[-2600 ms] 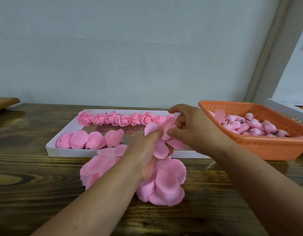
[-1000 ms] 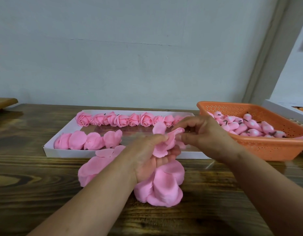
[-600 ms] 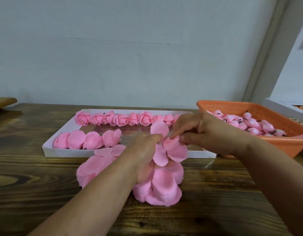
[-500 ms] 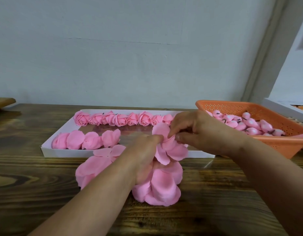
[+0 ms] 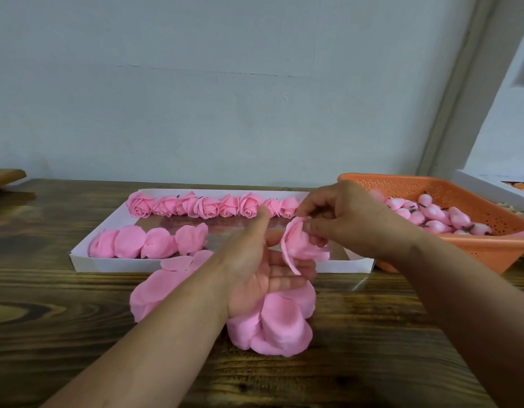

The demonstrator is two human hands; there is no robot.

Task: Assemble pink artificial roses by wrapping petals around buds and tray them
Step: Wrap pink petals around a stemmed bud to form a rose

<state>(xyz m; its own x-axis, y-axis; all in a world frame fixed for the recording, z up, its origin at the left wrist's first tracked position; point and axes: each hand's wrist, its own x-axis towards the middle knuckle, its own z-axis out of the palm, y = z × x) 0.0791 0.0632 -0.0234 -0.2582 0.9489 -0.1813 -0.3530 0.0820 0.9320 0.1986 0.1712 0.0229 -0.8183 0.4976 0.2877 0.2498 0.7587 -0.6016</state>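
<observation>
My right hand (image 5: 347,222) pinches a half-wrapped pink rose (image 5: 303,245) above the white tray's front edge; the bud inside it is hidden by the petals. My left hand (image 5: 254,266) is spread palm up just below and left of that rose, fingers straight, holding nothing. Under the left hand a pile of loose pink petals (image 5: 278,322) lies on the wooden table. The white tray (image 5: 113,265) holds a back row of finished roses (image 5: 207,206) and a front row of several rounder pink pieces (image 5: 146,242).
An orange perforated basket (image 5: 472,248) full of pink buds (image 5: 434,214) stands right of the tray. More loose petals (image 5: 154,293) lie left of my left wrist. A white box edge (image 5: 490,187) shows at far right, a wooden board (image 5: 4,175) at far left.
My left hand let go of the petals and opened palm up. The right hand now holds the rose alone, its petals folded closer together than half a second ago.
</observation>
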